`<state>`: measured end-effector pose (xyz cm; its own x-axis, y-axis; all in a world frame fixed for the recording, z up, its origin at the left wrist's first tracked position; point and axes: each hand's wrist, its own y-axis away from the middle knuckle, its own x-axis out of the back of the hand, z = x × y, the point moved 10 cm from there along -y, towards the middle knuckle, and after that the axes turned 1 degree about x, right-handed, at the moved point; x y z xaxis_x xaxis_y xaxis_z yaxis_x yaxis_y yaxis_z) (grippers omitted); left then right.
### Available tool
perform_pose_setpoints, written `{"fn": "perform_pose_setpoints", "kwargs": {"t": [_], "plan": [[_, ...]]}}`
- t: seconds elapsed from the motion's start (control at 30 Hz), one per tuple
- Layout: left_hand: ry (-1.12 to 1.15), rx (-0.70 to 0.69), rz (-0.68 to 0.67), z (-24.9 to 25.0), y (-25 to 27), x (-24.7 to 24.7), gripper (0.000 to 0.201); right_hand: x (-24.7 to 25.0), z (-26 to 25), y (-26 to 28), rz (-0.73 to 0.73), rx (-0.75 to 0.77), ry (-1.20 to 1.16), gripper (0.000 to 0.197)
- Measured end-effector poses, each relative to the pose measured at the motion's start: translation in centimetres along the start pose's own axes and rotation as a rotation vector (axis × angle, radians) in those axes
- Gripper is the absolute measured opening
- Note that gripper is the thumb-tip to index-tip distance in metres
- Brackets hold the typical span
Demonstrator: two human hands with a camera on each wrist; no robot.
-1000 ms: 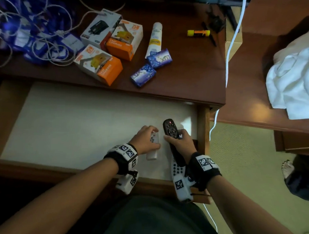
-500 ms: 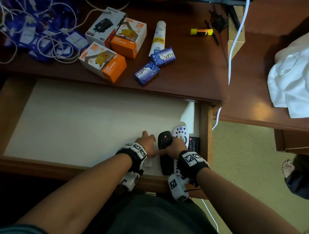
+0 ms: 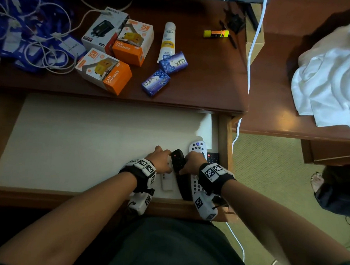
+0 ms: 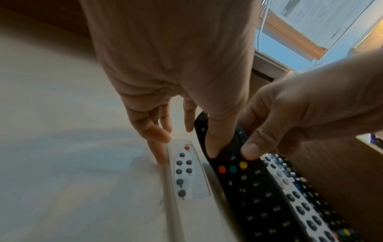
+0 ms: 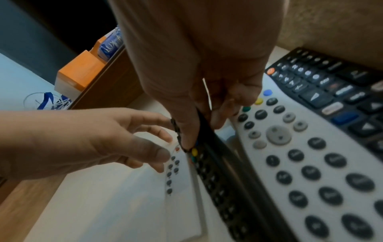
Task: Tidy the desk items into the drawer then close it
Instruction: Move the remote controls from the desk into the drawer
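In the open drawer [image 3: 89,140], the right hand [image 3: 193,162] pinched the black remote [image 3: 179,159] between thumb and fingers, while the left hand [image 3: 161,159], fingers apparently loose, touched the small white remote [image 4: 186,173] lying beside it, soap bars [image 3: 155,82] remaining on the table [image 3: 208,83].

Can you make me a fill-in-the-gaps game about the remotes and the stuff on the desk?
1. The right hand pinches the ____ remote.
2. The small white remote lies flat in the open ____.
3. The two soap bars on the desk have ____ wrappers.
4. The charger box nearest the drawer is white and ____.

Missing words: black; drawer; purple; orange
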<state>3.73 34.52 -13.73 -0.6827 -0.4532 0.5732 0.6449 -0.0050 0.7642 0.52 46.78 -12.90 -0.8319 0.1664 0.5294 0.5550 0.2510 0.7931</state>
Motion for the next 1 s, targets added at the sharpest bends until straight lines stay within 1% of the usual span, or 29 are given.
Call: {"fn": "perform_pose_setpoints", "kwargs": {"t": [0.07,0.17,0.23,0.3,0.37,0.4,0.47,0.57,0.63,0.73,0.87,1.0], "plan": [[0.018,-0.034,-0.016,0.4,0.2,0.1,0.076,0.3,-0.1,-0.1,-0.037,0.034,0.054,0.042],[0.028,-0.068,-0.059,0.8,0.3,-0.1,0.077,1.0,-0.3,0.1,-0.068,0.099,0.143,0.033],[0.035,-0.071,-0.078,0.8,0.4,-0.2,0.077,1.7,-0.5,0.2,-0.071,0.145,0.158,0.027],[0.051,-0.070,-0.084,0.8,0.4,-0.2,0.076,2.9,-0.8,0.2,-0.031,0.208,0.173,0.023],[0.045,-0.045,-0.072,0.6,0.5,-0.2,0.077,4.2,-1.2,0.2,0.048,0.282,0.204,0.023],[0.031,-0.016,-0.061,0.3,0.5,-0.2,0.078,4.6,-1.4,0.2,0.084,0.320,0.209,0.025],[0.004,0.047,-0.054,-0.4,0.5,-0.2,0.078,4.6,-2.1,0.3,0.114,0.410,0.219,0.040],[-0.024,0.072,-0.081,-0.7,0.8,-0.6,0.073,2.7,-3.4,0.7,0.054,0.506,0.321,0.063],[-0.010,0.059,-0.098,-0.4,1.1,-0.8,0.072,1.2,-3.6,0.7,-0.010,0.522,0.437,0.068],[0.033,0.061,-0.135,-0.2,1.5,-1.0,0.073,0.4,-3.6,0.7,-0.024,0.512,0.529,0.062],[0.091,0.053,-0.191,0.2,2.1,-1.4,0.073,0.5,-3.8,0.8,-0.038,0.513,0.479,0.054],[0.075,0.036,-0.246,0.6,2.6,-2.3,0.080,0.7,-3.3,1.1,-0.087,0.492,0.416,0.042]]}}
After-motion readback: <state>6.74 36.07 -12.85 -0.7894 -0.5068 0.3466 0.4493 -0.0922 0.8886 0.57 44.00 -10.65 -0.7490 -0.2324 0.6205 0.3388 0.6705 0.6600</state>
